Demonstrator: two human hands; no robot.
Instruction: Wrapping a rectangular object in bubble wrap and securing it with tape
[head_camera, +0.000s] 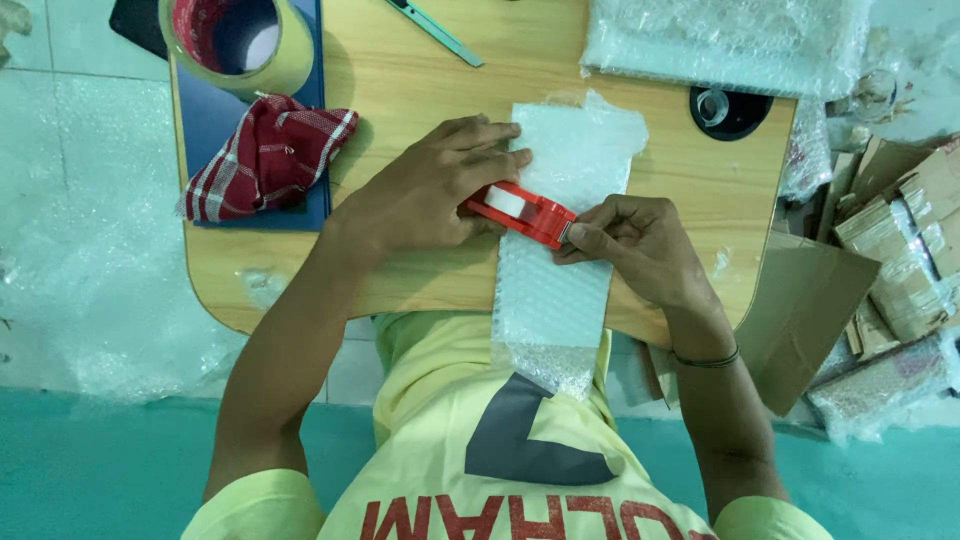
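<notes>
A strip of bubble wrap (560, 290) lies lengthwise across the small wooden lap table (420, 90), its near end hanging over the front edge. A red tape dispenser (522, 212) with a white roll rests on the wrap. My left hand (425, 190) grips the dispenser's left end, fingers spread onto the wrap. My right hand (640, 245) pinches the dispenser's metal cutter end with thumb and forefinger.
A big roll of tan tape (240, 40) and a red checked cloth (265, 155) sit on a blue board at the table's left. A green cutter (435, 30), a black cup holder (730, 110), folded bubble wrap (730, 40) and cardboard pieces (900, 240) lie right.
</notes>
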